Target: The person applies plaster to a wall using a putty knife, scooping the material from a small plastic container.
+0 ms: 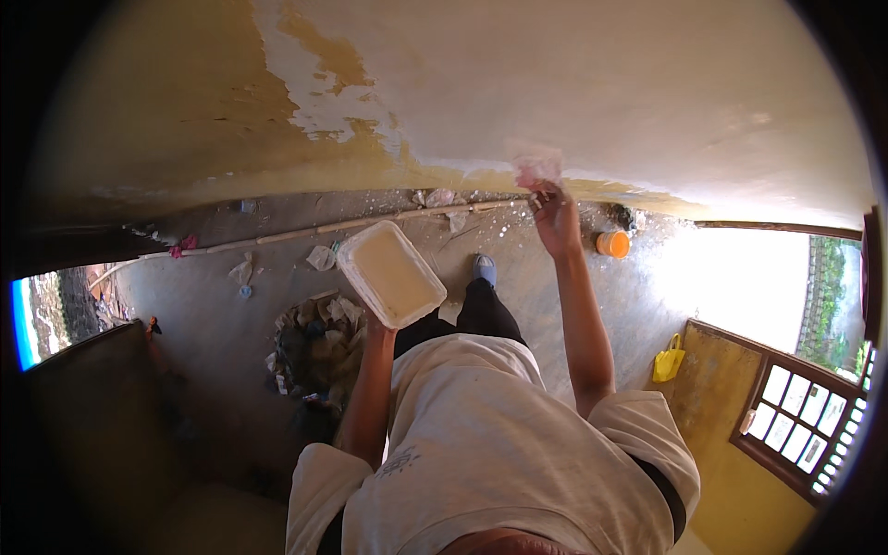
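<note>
In my left hand (pixel 380 326) is a white rectangular tub (pixel 437 298), held from beneath and tilted, with a pale cream layer inside; most of those fingers are hidden under it. My right hand (pixel 558 227) is raised to the wall, its fingers closed on a flat pinkish spreader (pixel 538 165) that is smeared by motion. The spreader is at or very near the wall (pixel 592 83). Whitish coating covers the wall there, while yellow-ochre paint (pixel 208 120) shows to the left with a ragged edge.
A long pole (pixel 324 228) lies along the foot of the wall. Plastic scraps and a heap of crumpled bags (pixel 319 347) lie on the floor at left. An orange bucket (pixel 612 244) stands at right, a yellow bag (pixel 668 359) farther right by a bright doorway (pixel 740 277).
</note>
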Action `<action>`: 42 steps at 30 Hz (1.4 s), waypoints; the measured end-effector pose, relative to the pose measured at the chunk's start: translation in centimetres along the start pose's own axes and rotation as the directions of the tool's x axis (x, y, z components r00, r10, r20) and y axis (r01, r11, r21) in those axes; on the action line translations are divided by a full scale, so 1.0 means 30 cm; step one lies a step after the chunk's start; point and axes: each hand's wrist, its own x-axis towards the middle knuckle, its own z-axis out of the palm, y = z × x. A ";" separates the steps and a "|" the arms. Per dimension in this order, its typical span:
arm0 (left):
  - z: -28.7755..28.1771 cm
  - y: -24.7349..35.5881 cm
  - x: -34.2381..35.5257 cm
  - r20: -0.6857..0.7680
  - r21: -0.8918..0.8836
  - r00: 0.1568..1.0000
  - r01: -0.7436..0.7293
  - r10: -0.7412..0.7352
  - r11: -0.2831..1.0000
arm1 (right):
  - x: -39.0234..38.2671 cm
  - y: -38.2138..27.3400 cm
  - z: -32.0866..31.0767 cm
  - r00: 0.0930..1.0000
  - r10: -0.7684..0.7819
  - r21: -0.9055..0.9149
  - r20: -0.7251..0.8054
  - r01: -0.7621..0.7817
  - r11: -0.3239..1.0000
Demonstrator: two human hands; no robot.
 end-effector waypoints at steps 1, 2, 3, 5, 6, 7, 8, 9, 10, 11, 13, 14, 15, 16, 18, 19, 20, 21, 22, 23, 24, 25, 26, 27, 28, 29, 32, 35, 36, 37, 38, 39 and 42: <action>0.004 -0.004 -0.008 -0.012 0.007 1.000 -0.003 0.003 1.000 | 0.063 0.116 -0.123 0.991 0.088 0.028 -0.096 -0.086 0.996; 0.012 -0.008 -0.011 -0.021 0.027 1.000 -0.004 0.005 1.000 | 0.124 0.232 -0.246 0.988 0.106 0.048 -0.110 -0.101 0.994; 0.022 -0.013 -0.008 -0.030 0.038 1.000 0.000 0.001 0.999 | 0.182 0.343 -0.363 0.968 0.167 0.016 -0.188 -0.167 0.986; 0.031 -0.023 -0.002 -0.044 0.070 0.999 -0.006 0.009 0.997 | 0.304 0.489 -0.483 0.934 0.243 0.012 -0.261 -0.249 0.969; 0.023 -0.024 -0.005 -0.057 0.061 0.998 -0.004 0.008 0.998 | 0.364 0.546 -0.507 0.898 0.303 0.023 -0.319 -0.313 0.950; 0.016 -0.026 -0.002 -0.070 0.063 0.998 -0.001 0.005 0.998 | 0.421 0.597 -0.534 0.854 0.358 0.041 -0.378 -0.371 0.928; -0.017 -0.005 -0.009 -0.087 -0.028 0.996 0.028 -0.030 0.999 | 0.485 0.662 -0.559 0.847 0.363 0.006 -0.388 -0.391 0.920; -0.054 0.013 -0.018 -0.103 -0.123 0.993 0.046 -0.059 0.991 | 0.546 0.705 -0.546 0.841 0.363 -0.004 -0.402 -0.398 0.918; -0.053 0.018 -0.005 -0.097 -0.219 0.987 0.101 -0.124 0.971 | 0.616 0.728 -0.605 0.854 0.338 -0.010 -0.396 -0.372 0.928; -0.092 0.026 -0.049 -0.110 -0.316 0.986 0.081 -0.121 0.945 | 0.618 0.729 -0.487 0.850 0.365 -0.034 -0.381 -0.407 0.913; -0.063 -0.005 -0.078 -0.221 -0.154 0.975 -0.038 0.003 0.987 | 0.619 0.672 -0.408 0.943 0.265 -0.057 -0.202 -0.282 0.958; -0.053 -0.013 -0.097 -0.253 -0.097 0.966 -0.077 0.050 0.992 | 0.598 0.637 -0.347 0.975 0.181 -0.094 -0.129 -0.194 0.976; -0.040 -0.023 -0.056 -0.239 -0.098 0.971 -0.009 -0.015 0.995 | 0.629 0.606 -0.374 0.960 0.169 -0.043 -0.223 -0.182 0.982; -0.026 -0.031 -0.018 -0.224 -0.095 0.971 0.064 -0.083 0.993 | 0.654 0.574 -0.403 0.936 0.156 0.012 -0.317 -0.160 0.987; -0.062 -0.023 -0.032 -0.123 -0.354 0.985 0.071 -0.121 0.933 | 0.552 0.467 -0.208 0.965 0.203 0.085 -0.165 -0.191 0.978; -0.067 -0.032 -0.010 -0.057 -0.470 0.984 0.123 -0.170 0.874 | 0.536 0.399 -0.187 0.981 0.170 0.106 -0.088 -0.161 0.981; -0.042 -0.056 0.025 0.014 -0.577 0.976 0.185 -0.217 0.796 | 0.511 0.311 -0.149 0.991 0.133 0.121 -0.009 -0.131 0.984; 0.036 -0.084 0.036 -0.036 -0.357 0.988 0.127 -0.149 0.925 | 0.466 0.222 -0.067 0.994 0.109 0.098 0.003 -0.108 0.989; 0.123 -0.109 0.036 -0.083 -0.117 0.994 0.062 -0.072 0.991 | 0.398 0.111 0.063 0.995 0.100 0.171 -0.011 -0.097 0.980; 0.151 -0.116 0.048 -0.075 -0.028 0.996 0.048 -0.050 0.998 | 0.340 -0.020 0.175 0.996 0.085 0.253 -0.032 -0.074 0.965; 0.154 -0.126 0.070 -0.052 -0.025 0.997 0.058 -0.059 0.998 | 0.314 -0.149 0.240 0.998 0.051 0.238 -0.031 -0.042 0.970; 0.146 -0.133 0.096 -0.032 -0.019 0.997 0.075 -0.075 0.997 | 0.301 -0.269 0.290 0.996 0.076 0.314 0.043 -0.086 0.946; 0.136 -0.138 0.120 -0.014 -0.006 0.996 0.085 -0.085 0.996 | 0.269 -0.372 0.342 0.987 0.105 0.386 0.120 -0.144 0.911; 0.129 -0.143 0.142 -0.001 0.003 0.996 0.091 -0.091 0.996 | 0.214 -0.476 0.406 0.973 0.070 0.432 0.219 -0.161 0.888; 0.125 -0.150 0.162 0.014 0.013 0.996 0.093 -0.093 0.996 | 0.156 -0.571 0.467 0.948 0.031 0.473 0.315 -0.185 0.861; 0.125 -0.153 0.175 0.023 0.017 0.995 0.093 -0.093 0.996 | 0.103 -0.647 0.516 0.928 -0.029 0.496 0.372 -0.172 0.851; 0.119 -0.174 0.204 0.039 0.021 0.994 0.104 -0.105 0.994 | -0.009 -0.764 0.527 0.916 -0.162 0.577 0.367 -0.088 0.812; 0.100 -0.186 0.213 0.039 0.017 0.994 0.106 -0.106 0.994 | -0.085 -0.706 0.449 0.910 -0.279 0.444 0.307 0.123 0.888; 0.095 -0.182 0.205 0.030 0.016 0.995 0.100 -0.100 0.995 | -0.084 -0.631 0.372 0.907 -0.340 0.361 0.247 0.240 0.901; 0.090 -0.185 0.198 0.022 0.019 0.994 0.104 -0.105 0.994 | -0.076 -0.551 0.268 0.901 -0.362 0.311 0.240 0.282 0.907; 0.085 -0.186 0.192 0.015 0.015 0.994 0.104 -0.104 0.994 | -0.067 -0.455 0.169 0.939 -0.299 0.270 0.168 0.248 0.930; 0.077 -0.183 0.183 0.001 0.016 0.995 0.098 -0.099 0.995 | -0.058 -0.357 0.082 0.969 -0.228 0.235 0.095 0.201 0.951; 0.059 -0.173 0.140 -0.033 0.021 0.998 0.060 -0.059 0.998 | 0.032 -0.064 -0.152 0.991 0.025 0.166 -0.135 -0.002 0.986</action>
